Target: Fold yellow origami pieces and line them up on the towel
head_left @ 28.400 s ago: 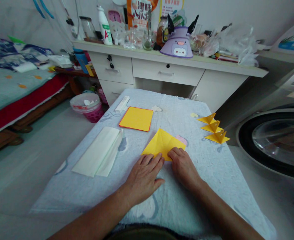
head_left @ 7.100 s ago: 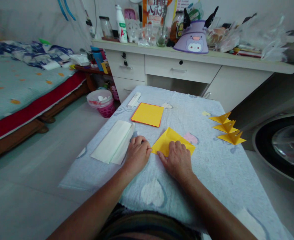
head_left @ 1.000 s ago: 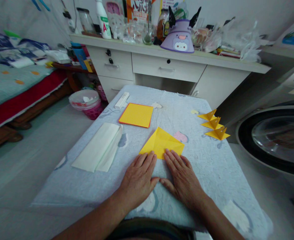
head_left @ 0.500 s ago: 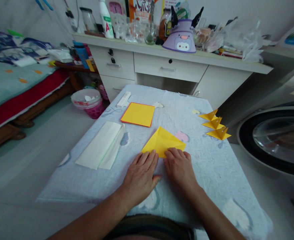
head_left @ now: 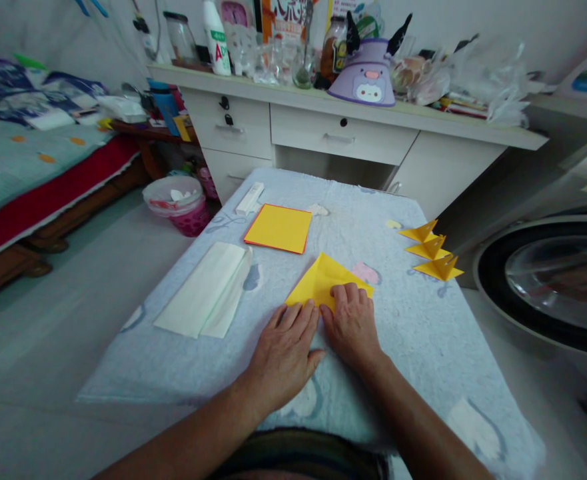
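Observation:
A folded yellow paper triangle (head_left: 323,280) lies on the pale blue cloth-covered table (head_left: 423,333). My right hand (head_left: 350,323) lies on the paper's near right part, fingers bent and pressing down on it. My left hand (head_left: 286,347) rests flat beside it, fingers stretched out, their tips touching the paper's near left edge. A stack of square yellow sheets (head_left: 279,228) lies further back. Three finished yellow folded shapes (head_left: 430,250) stand in a row at the table's right edge.
A folded white cloth (head_left: 206,290) lies at the left of the table, a small white stick-like object (head_left: 250,198) at the far left corner. Beyond are a white desk with drawers (head_left: 340,137), a pink bin (head_left: 178,203), a bed (head_left: 23,167) and a washing machine door (head_left: 553,280).
My right hand has slid forward onto the yellow paper and its fingers have curled. My left hand has stayed almost in place at the paper's near edge.

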The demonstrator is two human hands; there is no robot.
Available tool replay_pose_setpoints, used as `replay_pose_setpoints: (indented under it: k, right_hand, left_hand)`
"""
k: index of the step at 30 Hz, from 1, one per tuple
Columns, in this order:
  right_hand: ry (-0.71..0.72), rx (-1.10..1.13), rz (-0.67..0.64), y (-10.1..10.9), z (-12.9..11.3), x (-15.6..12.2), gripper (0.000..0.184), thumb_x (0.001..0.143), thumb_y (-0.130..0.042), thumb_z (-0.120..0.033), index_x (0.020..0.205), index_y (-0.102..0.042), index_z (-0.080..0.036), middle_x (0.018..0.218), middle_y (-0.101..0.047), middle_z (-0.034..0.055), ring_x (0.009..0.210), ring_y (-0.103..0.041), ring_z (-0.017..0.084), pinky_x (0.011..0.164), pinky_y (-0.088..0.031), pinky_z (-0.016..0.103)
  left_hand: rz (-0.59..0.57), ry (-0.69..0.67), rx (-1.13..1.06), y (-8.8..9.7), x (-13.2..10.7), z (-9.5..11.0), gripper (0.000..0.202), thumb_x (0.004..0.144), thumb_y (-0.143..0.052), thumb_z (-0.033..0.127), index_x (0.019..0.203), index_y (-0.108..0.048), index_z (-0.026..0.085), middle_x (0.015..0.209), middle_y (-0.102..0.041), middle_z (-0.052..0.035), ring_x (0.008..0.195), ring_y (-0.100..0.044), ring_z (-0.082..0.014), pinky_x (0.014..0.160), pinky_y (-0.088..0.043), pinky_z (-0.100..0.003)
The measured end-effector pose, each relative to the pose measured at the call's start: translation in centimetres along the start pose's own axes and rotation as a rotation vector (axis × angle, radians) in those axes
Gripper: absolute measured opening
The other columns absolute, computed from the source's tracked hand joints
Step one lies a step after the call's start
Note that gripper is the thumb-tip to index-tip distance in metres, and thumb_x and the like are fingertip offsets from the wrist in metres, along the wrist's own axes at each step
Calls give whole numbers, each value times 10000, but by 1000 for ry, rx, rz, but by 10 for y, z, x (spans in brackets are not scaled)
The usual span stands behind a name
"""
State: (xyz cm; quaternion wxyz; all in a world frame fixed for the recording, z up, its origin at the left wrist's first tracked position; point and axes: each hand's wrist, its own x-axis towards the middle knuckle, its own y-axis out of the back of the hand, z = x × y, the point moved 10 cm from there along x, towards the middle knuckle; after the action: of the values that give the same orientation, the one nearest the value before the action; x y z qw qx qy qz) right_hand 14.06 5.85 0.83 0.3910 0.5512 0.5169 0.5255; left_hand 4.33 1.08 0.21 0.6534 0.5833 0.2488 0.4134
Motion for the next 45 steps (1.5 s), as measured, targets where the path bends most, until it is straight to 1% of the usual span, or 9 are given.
replay_pose_setpoints:
  k: [6,16,19,21,23,26,32,42,45]
  right_hand:
    - [-44,-63,10,5,28,-9,310,902,-537,-385,1160,-541,-212,1132,-553,104,983,-472,282,830,-364,405]
    - [-129,-108,53,18,87,-28,331,903,-542,-378,1163,-537,-174,1176,-565,129,1016,-498,308,857,-415,470]
    - [-85,-16,171,35,75,-34,233,887,-551,-298,1076,-564,-162,1181,-572,148,1045,-506,313,868,-433,487]
    - [90,100,229,41,46,-39,162,900,-498,-209,1034,-581,-171,1183,-590,138,1096,-514,290,923,-436,480]
    - [276,196,189,35,15,-44,235,913,-445,-146,1100,-583,-175,1223,-600,125,1128,-534,247,962,-454,439]
    - [329,213,79,15,-6,-47,345,926,-464,-161,1261,-547,-163,1307,-580,129,1188,-529,240,1012,-459,430]
    - [332,160,-5,-1,-11,-45,407,903,-540,-208,1304,-565,-145,1326,-577,136,1211,-515,270,1048,-443,463]
    - [320,109,-80,-1,-16,-46,483,912,-562,-339,1374,-515,-208,1353,-545,134,1242,-479,291,1048,-412,490]
    - [313,149,-87,6,-16,-41,403,921,-543,-319,1306,-571,-203,1310,-574,136,1198,-509,286,1019,-430,483]
  left_hand:
    - [1,-2,4,0,-1,-1,586,896,-567,456,1386,-461,152,1474,-461,-98,1294,-435,-277,1123,-294,-454]
    - [13,-9,12,-1,0,-1,580,899,-564,446,1381,-471,138,1469,-473,-98,1298,-436,-270,1115,-310,-450]
    - [19,-10,14,0,0,-1,569,899,-564,445,1376,-478,146,1459,-485,-90,1288,-444,-271,1108,-321,-449]
    - [26,-7,17,1,0,-1,562,903,-557,446,1375,-478,151,1453,-491,-89,1283,-445,-274,1110,-317,-459]
    - [27,-6,18,0,0,-1,554,909,-549,449,1375,-475,160,1457,-484,-90,1285,-440,-275,1116,-307,-467]
    - [28,0,15,-2,-1,-2,557,909,-543,462,1378,-469,171,1453,-477,-95,1300,-423,-273,1126,-295,-464]
    - [17,32,5,0,-2,-6,588,895,-555,498,1392,-450,200,1375,-513,-79,1274,-426,-278,1147,-263,-482]
    - [2,72,-6,4,-8,-21,613,878,-544,573,1405,-436,280,1353,-489,-77,1280,-394,-301,1147,-223,-547]
    - [-3,69,-18,4,-8,-21,601,876,-565,542,1401,-432,280,1360,-484,-76,1277,-394,-303,1144,-225,-547]
